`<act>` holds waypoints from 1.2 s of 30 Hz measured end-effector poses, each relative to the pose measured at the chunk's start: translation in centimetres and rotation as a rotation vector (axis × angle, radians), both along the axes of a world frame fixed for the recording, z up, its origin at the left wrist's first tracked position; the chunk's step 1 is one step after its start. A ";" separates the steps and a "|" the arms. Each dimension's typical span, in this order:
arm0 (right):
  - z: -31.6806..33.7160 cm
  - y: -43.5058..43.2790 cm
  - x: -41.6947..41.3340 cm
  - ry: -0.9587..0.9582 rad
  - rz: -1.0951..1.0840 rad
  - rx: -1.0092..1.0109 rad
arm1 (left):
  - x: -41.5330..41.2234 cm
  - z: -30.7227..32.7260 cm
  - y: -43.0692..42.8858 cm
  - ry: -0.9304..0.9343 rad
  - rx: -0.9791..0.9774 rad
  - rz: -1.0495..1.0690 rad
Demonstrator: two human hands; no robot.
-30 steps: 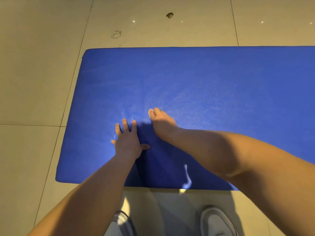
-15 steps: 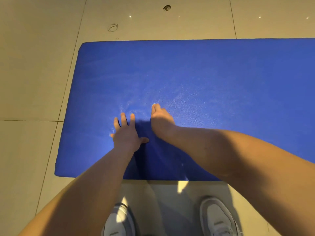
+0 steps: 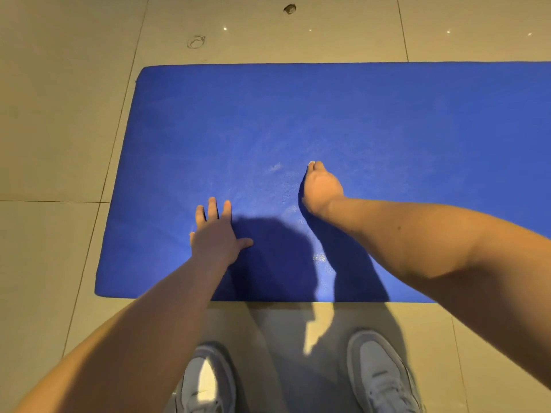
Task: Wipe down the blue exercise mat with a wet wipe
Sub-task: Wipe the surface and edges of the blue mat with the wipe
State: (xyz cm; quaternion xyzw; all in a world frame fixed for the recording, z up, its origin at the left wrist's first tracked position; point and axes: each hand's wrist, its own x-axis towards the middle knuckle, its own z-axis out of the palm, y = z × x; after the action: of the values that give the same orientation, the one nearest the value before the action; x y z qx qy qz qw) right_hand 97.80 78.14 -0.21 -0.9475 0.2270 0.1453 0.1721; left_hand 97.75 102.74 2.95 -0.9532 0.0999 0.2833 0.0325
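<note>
Nearest the camera, two pale shoes (image 3: 384, 374) stand on the tiled floor (image 3: 59, 144) just short of the near long edge of the blue exercise mat (image 3: 357, 120), and both bare arms reach forward over that edge. The left hand (image 3: 216, 234) lies flat on the mat near its near-left corner, fingers spread wide and thumb out, holding nothing; it looks to be bracing the mat so that it does not slide on the tiles. A little farther in and to the right, the right hand (image 3: 322, 186) presses down on the mat with fingers bunched together, and a small pale sliver at the fingertips is probably the wet wipe (image 3: 312, 162); most of it is hidden under the hand, so the exact grip cannot be told. The step in hand appears to be the wiping itself, worked across the left end of the mat, where faint lighter streaks lie between the two hands. The mat lies flat on the floor, its left short edge well inside the view and its right part running out of the picture. Most of the surface beyond the hands, toward the far long edge, looks unwiped, so the next move likely calls for a sweep outward with steady downward pressure while the left hand keeps the mat from creeping.
</note>
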 end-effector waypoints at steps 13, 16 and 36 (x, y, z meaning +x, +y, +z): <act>-0.7 12.0 -3.1 -0.028 0.324 0.203 | -2.7 0.6 2.2 0.057 0.102 0.014; -1.2 9.7 -3.8 -0.048 0.352 0.145 | -2.8 0.7 2.0 0.064 0.088 0.032; 0.1 11.1 -8.1 -0.069 0.298 0.109 | -2.7 0.3 1.6 0.069 0.089 0.021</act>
State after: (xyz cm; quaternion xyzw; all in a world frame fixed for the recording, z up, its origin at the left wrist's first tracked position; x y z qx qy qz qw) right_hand 89.73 89.27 -0.09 -0.9644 0.0697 0.1485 0.2074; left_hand 95.07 104.30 3.22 -0.9415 0.0780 0.3205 0.0686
